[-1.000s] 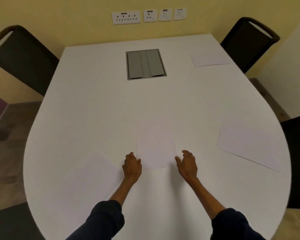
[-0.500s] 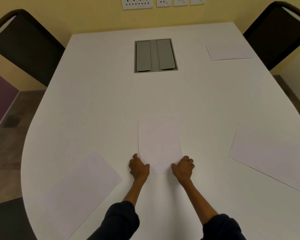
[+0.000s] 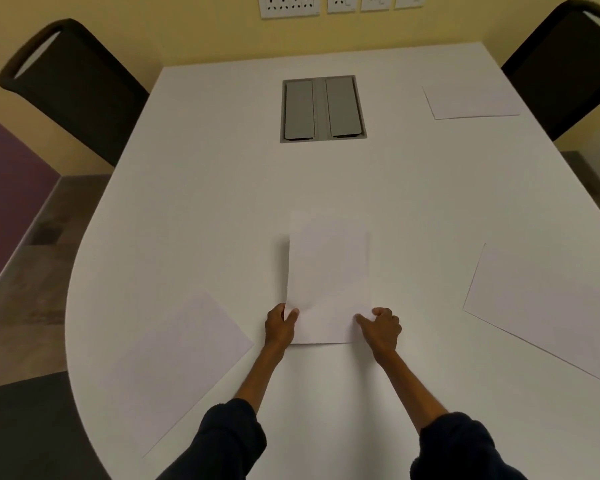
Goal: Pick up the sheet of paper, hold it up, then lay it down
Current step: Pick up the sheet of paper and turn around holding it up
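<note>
Both the left hand (image 3: 280, 325) and the right hand (image 3: 381, 327) pinch the near corners of the plain white paper sheet (image 3: 328, 271), which looks just off the white rounded table (image 3: 194, 202). The pick-up seems under way; next it wants an even raise, kept taut.

You are wearing dark navy long sleeves.
Your left sleeve (image 3: 222, 441) and right sleeve (image 3: 459, 448) are looking soft and slightly fuzzy, bunching thickly where they are ending.

Bare table (image 3: 326, 181) beyond held sheet (image 3: 328, 271)
</note>
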